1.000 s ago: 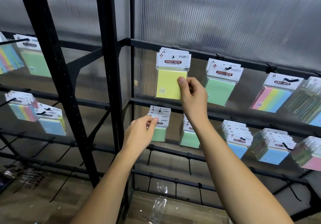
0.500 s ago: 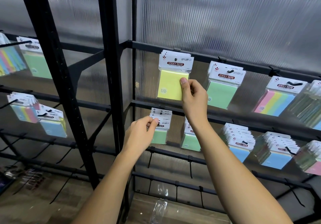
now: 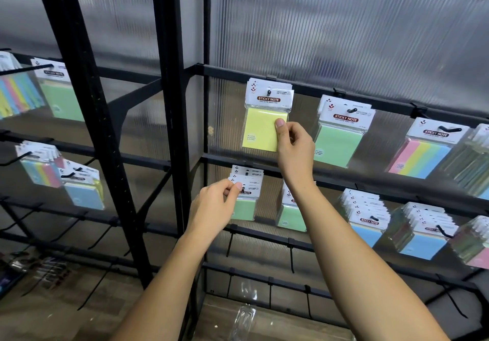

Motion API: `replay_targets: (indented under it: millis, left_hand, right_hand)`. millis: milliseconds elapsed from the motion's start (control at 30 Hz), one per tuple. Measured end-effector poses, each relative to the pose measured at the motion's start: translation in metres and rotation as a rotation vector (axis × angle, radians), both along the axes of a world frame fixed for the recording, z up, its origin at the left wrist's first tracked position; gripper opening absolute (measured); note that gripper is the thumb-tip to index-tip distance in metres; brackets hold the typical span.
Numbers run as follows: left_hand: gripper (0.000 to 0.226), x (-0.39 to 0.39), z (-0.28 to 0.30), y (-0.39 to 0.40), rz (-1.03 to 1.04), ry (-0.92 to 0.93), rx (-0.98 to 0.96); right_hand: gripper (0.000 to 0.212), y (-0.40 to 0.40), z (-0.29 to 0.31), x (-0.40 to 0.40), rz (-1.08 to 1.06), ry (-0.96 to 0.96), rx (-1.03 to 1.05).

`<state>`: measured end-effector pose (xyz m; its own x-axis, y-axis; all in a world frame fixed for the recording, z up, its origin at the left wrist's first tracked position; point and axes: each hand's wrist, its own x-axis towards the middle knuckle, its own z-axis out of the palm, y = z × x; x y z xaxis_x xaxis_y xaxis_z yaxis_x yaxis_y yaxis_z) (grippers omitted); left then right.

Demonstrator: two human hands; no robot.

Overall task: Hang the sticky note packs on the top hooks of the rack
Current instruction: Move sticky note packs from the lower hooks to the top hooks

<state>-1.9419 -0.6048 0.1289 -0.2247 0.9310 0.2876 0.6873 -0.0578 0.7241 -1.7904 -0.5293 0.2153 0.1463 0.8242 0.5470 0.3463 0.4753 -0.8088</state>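
Observation:
A yellow sticky note pack (image 3: 260, 131) hangs on the leftmost top hook (image 3: 268, 92) of the black rack (image 3: 317, 90); the hook's tip shows through its header card. My right hand (image 3: 292, 146) pinches the pack's right edge between thumb and fingers. Lower down, my left hand (image 3: 214, 205) pinches the header of the front green pack (image 3: 244, 200) in a stack on the second row's leftmost hook. A green pack (image 3: 340, 139) and a striped pack (image 3: 420, 155) hang on the top hooks to the right.
More packs hang on the second row at right (image 3: 367, 219), and on the neighbouring rack section at left (image 3: 60, 94). Thick black uprights (image 3: 169, 102) divide the sections. Bare hooks (image 3: 291, 257) stick out of the lower bars. A wooden floor (image 3: 53, 309) lies below.
The yellow pack has slid onto the top hook, whose tip now pokes through its header. My right hand stays on its edge; my left hand stays on the lower green stack.

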Motion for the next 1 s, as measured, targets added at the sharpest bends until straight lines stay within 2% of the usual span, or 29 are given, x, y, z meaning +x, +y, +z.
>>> replay_targets:
  millis: [133,400,600,833,1000]
  left_hand:
    - [0.032,0.000,-0.003,0.000,0.001,-0.005,0.010]
    - [0.035,0.006,-0.006,0.002,0.003,0.040,-0.018]
    - [0.030,0.007,-0.020,0.001,0.022,0.075,-0.083]
    - [0.018,0.015,-0.052,0.006,0.056,0.132,-0.181]
    - [0.038,0.019,-0.065,0.012,0.121,0.177,-0.262]
  right_hand:
    - [0.041,0.005,-0.001,-0.002,-0.031,0.005,-0.020]
    - [0.040,0.019,-0.003,-0.005,-0.083,-0.107,-0.143]
    - [0.036,-0.004,-0.057,0.007,-0.056,-0.095,-0.270]
    - [0.037,-0.042,-0.133,0.037,-0.067,-0.172,-0.467]
    - [0.030,-0.055,-0.162,0.070,-0.197,-0.262,-0.558]
